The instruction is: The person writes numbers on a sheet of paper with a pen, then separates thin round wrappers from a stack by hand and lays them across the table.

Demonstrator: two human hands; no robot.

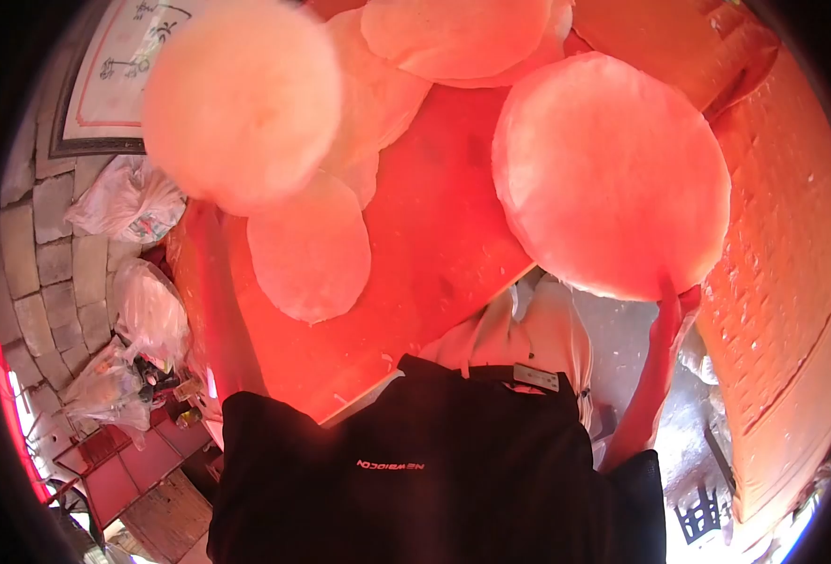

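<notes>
A thin round dough sheet [613, 174], pale at its edges under the red light, is raised in my right hand [679, 299]. The thumb lies over its lower rim; the other fingers are mostly hidden beneath. On the left, a second round dough sheet [242, 103] is blurred and nearer the camera. My left hand [207, 209] is almost wholly hidden behind its lower edge and appears to hold it up. Beneath lies a smaller-looking dough round [312, 254]. Further rounds [453, 38] overlap at the far side of the red table [434, 216].
An orange, dimpled cover [782, 235] slopes along the right side. Plastic bags [152, 305] stand at the left by a brick surface [54, 244], with a framed sheet of writing [119, 75] above. The table's near edge runs close to my body.
</notes>
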